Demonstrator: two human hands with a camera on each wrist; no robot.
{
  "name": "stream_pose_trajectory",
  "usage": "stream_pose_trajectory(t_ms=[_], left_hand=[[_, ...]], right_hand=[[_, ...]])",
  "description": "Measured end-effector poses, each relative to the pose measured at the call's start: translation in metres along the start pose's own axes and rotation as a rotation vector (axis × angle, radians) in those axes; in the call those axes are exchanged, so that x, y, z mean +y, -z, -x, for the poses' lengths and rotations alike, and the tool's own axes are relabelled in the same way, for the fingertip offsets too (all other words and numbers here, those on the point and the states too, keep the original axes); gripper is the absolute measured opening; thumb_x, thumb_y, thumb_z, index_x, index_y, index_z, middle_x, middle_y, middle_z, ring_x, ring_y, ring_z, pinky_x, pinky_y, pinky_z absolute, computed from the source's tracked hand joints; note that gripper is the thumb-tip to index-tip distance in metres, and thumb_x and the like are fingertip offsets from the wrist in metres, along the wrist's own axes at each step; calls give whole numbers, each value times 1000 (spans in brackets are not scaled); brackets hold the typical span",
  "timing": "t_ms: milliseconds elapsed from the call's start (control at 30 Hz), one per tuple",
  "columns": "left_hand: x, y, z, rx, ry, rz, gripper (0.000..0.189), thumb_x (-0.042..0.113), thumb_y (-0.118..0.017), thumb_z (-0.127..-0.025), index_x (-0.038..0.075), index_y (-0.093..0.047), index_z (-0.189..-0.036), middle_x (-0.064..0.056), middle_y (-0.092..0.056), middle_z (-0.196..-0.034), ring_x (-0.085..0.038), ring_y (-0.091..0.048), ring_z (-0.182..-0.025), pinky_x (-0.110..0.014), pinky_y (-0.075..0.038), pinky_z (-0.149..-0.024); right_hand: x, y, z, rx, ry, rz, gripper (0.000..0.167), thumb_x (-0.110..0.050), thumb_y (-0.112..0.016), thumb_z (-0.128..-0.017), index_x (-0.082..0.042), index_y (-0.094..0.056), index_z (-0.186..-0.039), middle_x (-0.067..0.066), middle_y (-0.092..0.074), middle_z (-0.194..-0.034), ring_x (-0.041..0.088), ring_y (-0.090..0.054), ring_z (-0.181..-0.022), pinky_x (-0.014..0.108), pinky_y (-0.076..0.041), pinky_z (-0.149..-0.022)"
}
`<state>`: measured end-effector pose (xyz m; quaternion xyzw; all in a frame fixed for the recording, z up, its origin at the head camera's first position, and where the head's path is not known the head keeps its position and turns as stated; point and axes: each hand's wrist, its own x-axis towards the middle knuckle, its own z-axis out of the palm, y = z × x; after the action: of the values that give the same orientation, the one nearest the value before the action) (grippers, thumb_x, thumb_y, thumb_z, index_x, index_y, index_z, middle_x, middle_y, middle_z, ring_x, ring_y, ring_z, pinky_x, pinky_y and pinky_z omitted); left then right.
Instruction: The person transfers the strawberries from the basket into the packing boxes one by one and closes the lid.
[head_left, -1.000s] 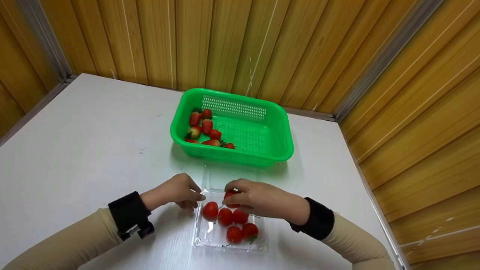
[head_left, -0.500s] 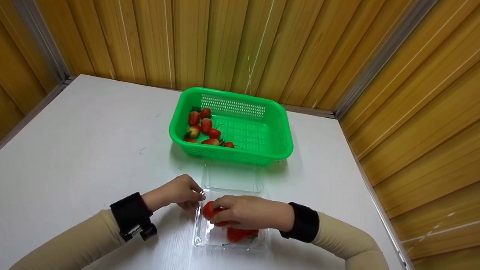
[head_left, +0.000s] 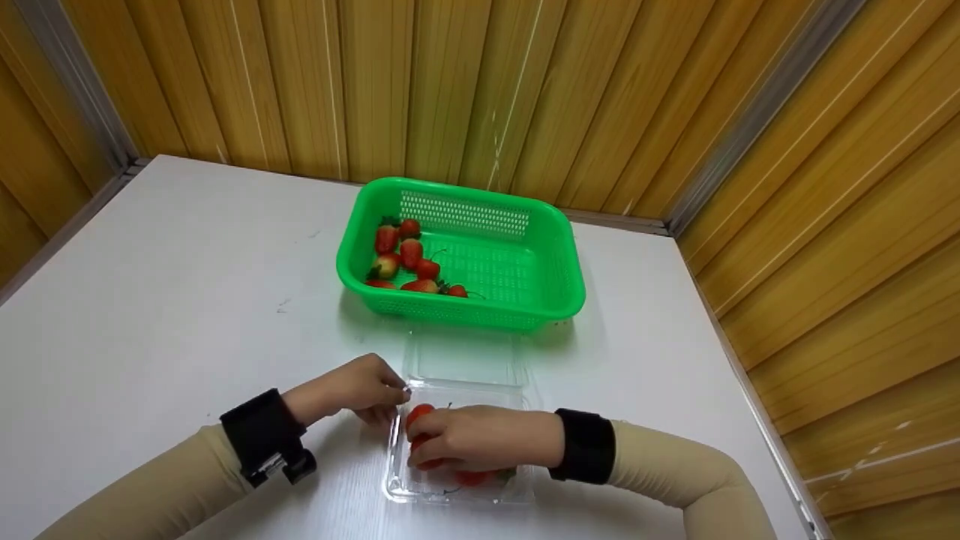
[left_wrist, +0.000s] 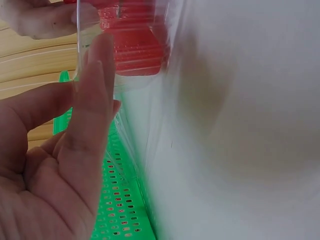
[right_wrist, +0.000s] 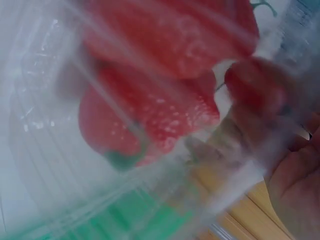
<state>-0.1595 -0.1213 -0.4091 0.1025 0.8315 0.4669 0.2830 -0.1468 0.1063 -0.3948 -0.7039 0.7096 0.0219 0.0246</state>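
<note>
A clear plastic clamshell box (head_left: 395,480) lies open on the white table, its lid (head_left: 465,356) folded back toward the basket. My left hand (head_left: 364,388) pinches the box's left rim between thumb and fingers. Over the box, my right hand (head_left: 487,439) has its fingers curled round a round red fruit (head_left: 427,454). Another red fruit (head_left: 420,412) shows just beyond the fingertips, while more lie partly hidden under the palm. Through the plastic, the right wrist view shows large blurred red fruits (right_wrist: 150,117), one with a green tip. The left wrist view shows red fruit (left_wrist: 137,52) behind the box wall.
A green perforated basket (head_left: 461,311) stands behind the box, with several strawberries (head_left: 411,253) and small stemmed red fruits (head_left: 428,268) on its left side. Yellow wood-look walls (head_left: 442,90) enclose the back and sides. White tabletop (head_left: 187,300) extends to the left.
My right hand has moved left and toward me, from the box's far side to its middle left, over the fruits. My left hand has stayed at the rim.
</note>
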Motion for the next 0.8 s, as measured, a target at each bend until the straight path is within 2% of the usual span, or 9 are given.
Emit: stream_pose_trajectory(t_ms=[133,400,633,800], left_hand=[[1,0,2,-1,-8,0,24,9,-64,-96,-7,-75,-109,-11,-74,-68,-3,-63,-52,-24,-61,-57],[1,-1,1,12,10,-14,23,9,-65,-97,-6,-75,-111,-7,-73,-67,-4,-64,-53,-24,-61,-57],[1,-1,1,10,-2,-16,17,9,-65,-97,-4,-77,-98,-5,-71,-64,-3,-63,-51,-23,-60,-55],[1,-2,2,19,-2,-11,17,9,-65,-97,-4,-76,-97,-5,-70,-64,-4,-63,-51,-23,-60,-56]], right_hand=[[1,-4,-1,-24,1,-23,21,-23,-68,-100,-17,-75,-119,3,-69,-123,12,-69,-113,14,-52,-102],[2,-14,-5,-104,3,-13,23,-23,-67,-100,-19,-73,-122,2,-68,-126,10,-67,-116,14,-51,-102],[2,-17,-6,-126,-15,-17,24,-25,-68,-100,-21,-73,-122,1,-68,-127,10,-65,-118,16,-52,-102],[0,-19,-7,-131,-25,-19,23,-26,-68,-100,-22,-73,-122,-1,-68,-127,8,-63,-119,13,-52,-99]])
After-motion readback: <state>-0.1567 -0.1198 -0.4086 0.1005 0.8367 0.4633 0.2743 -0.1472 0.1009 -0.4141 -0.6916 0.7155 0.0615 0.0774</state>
